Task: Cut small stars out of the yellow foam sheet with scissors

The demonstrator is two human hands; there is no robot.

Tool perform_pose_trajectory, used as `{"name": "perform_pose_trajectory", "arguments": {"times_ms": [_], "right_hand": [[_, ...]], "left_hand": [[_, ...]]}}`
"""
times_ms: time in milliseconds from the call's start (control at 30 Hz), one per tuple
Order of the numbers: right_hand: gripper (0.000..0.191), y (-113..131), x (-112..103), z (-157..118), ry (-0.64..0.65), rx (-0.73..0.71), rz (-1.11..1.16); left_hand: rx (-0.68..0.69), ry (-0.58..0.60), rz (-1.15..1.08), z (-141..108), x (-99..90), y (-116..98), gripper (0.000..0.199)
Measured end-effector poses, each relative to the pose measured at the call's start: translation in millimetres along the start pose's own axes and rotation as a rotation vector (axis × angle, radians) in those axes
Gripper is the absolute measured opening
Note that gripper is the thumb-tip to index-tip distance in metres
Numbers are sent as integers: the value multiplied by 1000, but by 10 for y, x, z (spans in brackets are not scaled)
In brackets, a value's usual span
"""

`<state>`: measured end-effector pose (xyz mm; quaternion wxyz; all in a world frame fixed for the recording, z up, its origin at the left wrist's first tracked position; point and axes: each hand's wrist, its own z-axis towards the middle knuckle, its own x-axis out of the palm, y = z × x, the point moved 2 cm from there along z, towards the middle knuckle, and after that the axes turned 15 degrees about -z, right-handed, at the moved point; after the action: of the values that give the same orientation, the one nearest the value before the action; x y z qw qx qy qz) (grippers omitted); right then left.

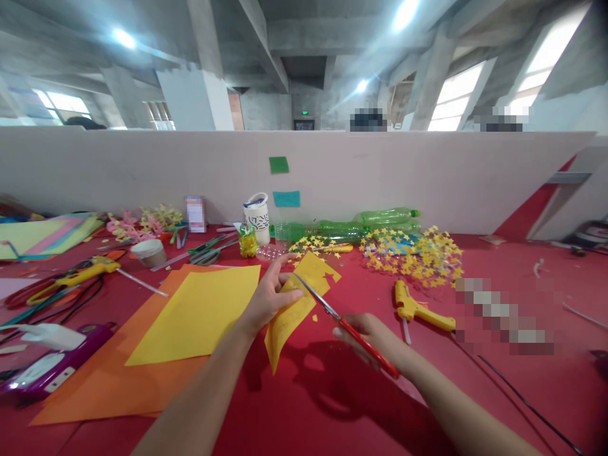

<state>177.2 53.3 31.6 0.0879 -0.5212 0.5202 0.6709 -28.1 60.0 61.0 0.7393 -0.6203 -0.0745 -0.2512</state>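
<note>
My left hand (275, 292) pinches a piece of yellow paper (292, 310) and holds it up off the red table. Faint marks show on the paper, and its upper right edge is cut into a jagged outline. In my right hand (368, 335) is a pair of scissors (354, 332) with red handles. The blades reach over the paper near my left thumb; whether they touch its edge I cannot tell. A small yellow scrap (315, 318) appears just below the paper.
Yellow and orange sheets (204, 310) lie to the left, beside a purple power strip (61, 367). A yellow glue gun (418, 309) lies right. Behind are yellow star cutouts (418, 253), green plastic bottles (342, 229), a white cup (256, 218) and a partition (190, 158).
</note>
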Motion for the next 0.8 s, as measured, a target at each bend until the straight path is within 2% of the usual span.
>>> {"name": "perform_pose_trajectory", "arguments": {"times_ms": [333, 567, 667, 800], "right_hand": [[42, 18, -2, -31, 9, -3, 32], [41, -44, 17, 16, 0, 55, 105], [39, -29, 31, 19, -44, 112, 230], [32, 44, 104, 32, -68, 121, 395]], "left_hand": [[-12, 3, 18, -8, -5, 41, 73], [-20, 14, 16, 0, -3, 35, 73], [-66, 36, 28, -16, 49, 116, 72], [-161, 45, 71, -54, 180, 348, 74]]}}
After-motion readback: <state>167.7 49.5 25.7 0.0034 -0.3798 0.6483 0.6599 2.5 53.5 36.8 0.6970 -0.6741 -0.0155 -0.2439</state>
